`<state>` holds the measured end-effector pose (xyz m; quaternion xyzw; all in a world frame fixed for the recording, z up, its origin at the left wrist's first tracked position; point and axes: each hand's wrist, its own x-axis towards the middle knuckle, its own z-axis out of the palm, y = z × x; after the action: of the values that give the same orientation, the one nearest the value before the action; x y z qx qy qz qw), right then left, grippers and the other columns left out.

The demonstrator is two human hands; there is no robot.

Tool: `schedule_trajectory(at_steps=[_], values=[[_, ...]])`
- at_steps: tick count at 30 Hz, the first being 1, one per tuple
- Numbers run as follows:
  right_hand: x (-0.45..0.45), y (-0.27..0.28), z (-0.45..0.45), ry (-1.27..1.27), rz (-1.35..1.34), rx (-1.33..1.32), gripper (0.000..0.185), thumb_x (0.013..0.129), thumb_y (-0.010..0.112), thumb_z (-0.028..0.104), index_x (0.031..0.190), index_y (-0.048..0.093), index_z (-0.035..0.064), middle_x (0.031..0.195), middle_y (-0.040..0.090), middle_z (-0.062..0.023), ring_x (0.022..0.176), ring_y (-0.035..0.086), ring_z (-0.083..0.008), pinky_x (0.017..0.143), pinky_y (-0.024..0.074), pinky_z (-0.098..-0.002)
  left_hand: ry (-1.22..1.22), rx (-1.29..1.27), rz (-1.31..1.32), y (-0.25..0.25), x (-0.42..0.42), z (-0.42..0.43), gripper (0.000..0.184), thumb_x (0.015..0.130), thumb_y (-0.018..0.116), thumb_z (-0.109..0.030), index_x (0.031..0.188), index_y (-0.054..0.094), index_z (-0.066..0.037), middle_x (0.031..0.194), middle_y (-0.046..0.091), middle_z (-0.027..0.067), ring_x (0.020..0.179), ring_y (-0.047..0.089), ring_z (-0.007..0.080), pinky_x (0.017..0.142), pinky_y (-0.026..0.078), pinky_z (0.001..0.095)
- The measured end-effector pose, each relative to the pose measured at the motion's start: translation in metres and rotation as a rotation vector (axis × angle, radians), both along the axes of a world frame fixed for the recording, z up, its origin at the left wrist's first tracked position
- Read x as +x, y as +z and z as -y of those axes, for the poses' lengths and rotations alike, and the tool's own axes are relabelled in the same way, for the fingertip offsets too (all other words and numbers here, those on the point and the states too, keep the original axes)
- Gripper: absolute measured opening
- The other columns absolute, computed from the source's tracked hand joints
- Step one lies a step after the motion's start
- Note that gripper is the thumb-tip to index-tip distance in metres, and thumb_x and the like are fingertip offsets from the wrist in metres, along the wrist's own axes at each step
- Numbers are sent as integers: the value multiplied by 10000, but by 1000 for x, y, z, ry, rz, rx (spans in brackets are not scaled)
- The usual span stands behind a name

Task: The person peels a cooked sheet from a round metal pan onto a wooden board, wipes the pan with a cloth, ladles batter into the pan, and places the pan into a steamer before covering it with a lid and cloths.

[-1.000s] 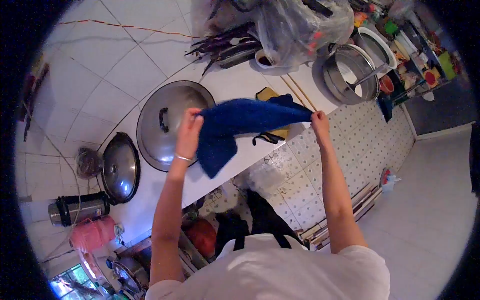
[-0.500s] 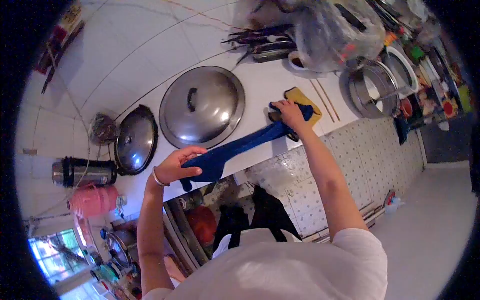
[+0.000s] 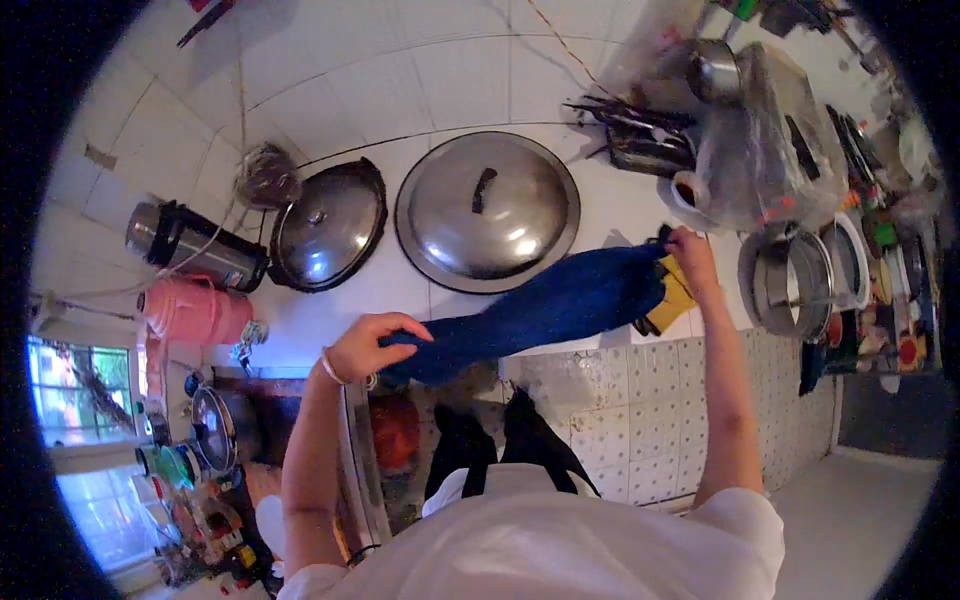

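Observation:
A dark blue cloth (image 3: 560, 300) hangs stretched between my two hands, in front of the large round metal lid (image 3: 487, 215). The left end of the cloth is in my left hand (image 3: 365, 348), held between thumb and fingers. My right hand (image 3: 692, 258) is closed on the other end, higher up and to the right. Behind that end lies a yellow cloth (image 3: 678, 298) with dark edging on the white counter (image 3: 400, 165), partly covered by the blue cloth.
An oval lidded pan (image 3: 330, 225), a thermos (image 3: 200, 245) and a pink jug (image 3: 197, 310) stand at the left. Toward the right are a small bowl (image 3: 688, 192), a plastic bag (image 3: 770, 150) and a steel pot (image 3: 790, 280). Tiled floor (image 3: 640, 420) shows below the counter.
The view has turned, so the lids appear farther right. My right hand has lifted its end of the blue cloth off the yellow cloth, and the blue cloth is spread wider.

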<state>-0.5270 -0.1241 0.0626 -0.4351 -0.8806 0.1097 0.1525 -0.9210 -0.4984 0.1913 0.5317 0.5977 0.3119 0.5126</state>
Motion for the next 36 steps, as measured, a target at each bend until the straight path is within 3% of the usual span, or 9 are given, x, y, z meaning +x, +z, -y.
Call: schedule_trajectory(at_steps=[7, 10, 17, 23, 24, 25, 26, 31, 36], values=[[-54, 135, -20, 38, -119, 115, 181, 751, 602, 186, 847, 530, 50, 753, 601, -136, 717, 584, -314, 626, 444, -376, 711, 116, -62, 2, -78, 55, 116, 759, 591, -70, 869, 565, -44, 771, 531, -24, 730, 472, 51, 666, 386, 198], [-125, 158, -49, 47, -266, 71, 176, 766, 598, 193, 855, 532, 57, 752, 603, -130, 700, 588, -307, 609, 444, -369, 827, 245, -410, -7, -128, 53, 124, 776, 592, -91, 891, 565, -52, 771, 522, -31, 727, 460, 43, 662, 374, 193], [-275, 192, -136, 10, -408, 329, 215, 767, 587, 254, 850, 571, 56, 762, 607, -162, 737, 583, -346, 659, 447, -421, 1116, 415, -254, 22, -200, -11, 226, 816, 569, -202, 936, 577, -11, 834, 568, -4, 747, 496, 78, 691, 394, 196], [-298, 128, -153, -94, -430, 309, 192, 765, 579, 226, 817, 558, 42, 756, 599, -176, 751, 576, -359, 646, 439, -440, 1096, 338, -754, -37, -203, -66, 297, 822, 578, -246, 925, 574, 32, 823, 604, 54, 735, 502, 121, 677, 410, 249], [-298, 106, -159, -108, -415, 279, 183, 764, 578, 218, 812, 556, 42, 755, 598, -176, 759, 575, -358, 643, 438, -440, 1144, 475, -432, -71, -206, -74, 280, 823, 575, -228, 911, 574, 38, 806, 607, 71, 725, 513, 141, 683, 414, 266], [-297, 83, -165, -128, -353, 238, 180, 762, 579, 214, 820, 556, 45, 769, 600, -173, 772, 575, -354, 647, 441, -439, 1120, 294, -667, -47, -162, -89, 256, 823, 576, -219, 913, 580, 20, 802, 600, 71, 716, 515, 123, 665, 415, 250], [-294, 60, -169, -148, -287, 198, 179, 759, 579, 211, 828, 556, 48, 783, 601, -171, 786, 576, -350, 651, 444, -437, 1103, 325, -349, -115, -185, -88, 255, 821, 573, -220, 932, 580, 9, 813, 603, 82, 719, 513, 122, 662, 420, 264], [-285, -21, -165, -132, -125, 110, 153, 759, 576, 196, 819, 561, 57, 787, 602, -167, 789, 575, -351, 667, 453, -436, 983, 156, -657, -155, -89, -110, 279, 806, 557, -273, 925, 593, -24, 862, 603, 173, 811, 567, 333, 698, 448, 382], [-287, -28, -168, -113, -35, 154, 105, 773, 512, 151, 802, 551, 58, 818, 588, -180, 795, 571, -360, 667, 452, -444, 895, 180, -738, -190, -39, -108, 277, 794, 570, -276, 921, 591, -30, 773, 581, 171, 712, 561, 330, 608, 441, 390]])
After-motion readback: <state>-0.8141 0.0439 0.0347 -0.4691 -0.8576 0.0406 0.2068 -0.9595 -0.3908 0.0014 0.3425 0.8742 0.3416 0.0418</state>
